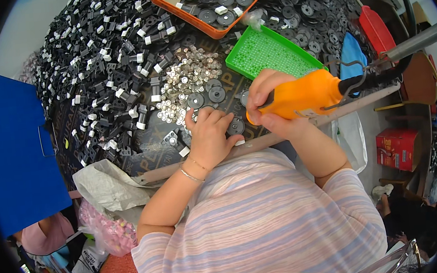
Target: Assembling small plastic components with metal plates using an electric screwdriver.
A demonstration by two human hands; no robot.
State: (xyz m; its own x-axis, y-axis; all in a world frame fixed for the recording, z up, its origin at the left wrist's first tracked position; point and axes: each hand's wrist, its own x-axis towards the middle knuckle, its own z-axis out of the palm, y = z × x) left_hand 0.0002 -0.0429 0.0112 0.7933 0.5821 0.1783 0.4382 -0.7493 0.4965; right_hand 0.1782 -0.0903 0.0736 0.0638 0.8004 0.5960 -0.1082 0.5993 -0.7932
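Note:
My right hand (273,105) is wrapped around an orange electric screwdriver (303,98) with a black cord, its front end pointing left. The screwdriver's tip is hidden behind the fingers. My left hand (209,137), with bracelets at the wrist, rests low over the table. Its thumb and index finger sit on either side of a black round disc (236,126); a small white piece shows by the thumb. Just beyond the left fingers lie more black discs (216,93) and a heap of small silvery round metal pieces (192,68). Beside that hand is a black part with a metal piece (171,138).
Black plastic parts with white ends (103,63) are heaped at left. An orange-rimmed tray (214,32) holds discs; a green perforated basket (273,53) stands beside it. More discs (306,9) pile up behind. A metal bar (413,44) carries the cord at right. A blue panel (22,148) borders the left.

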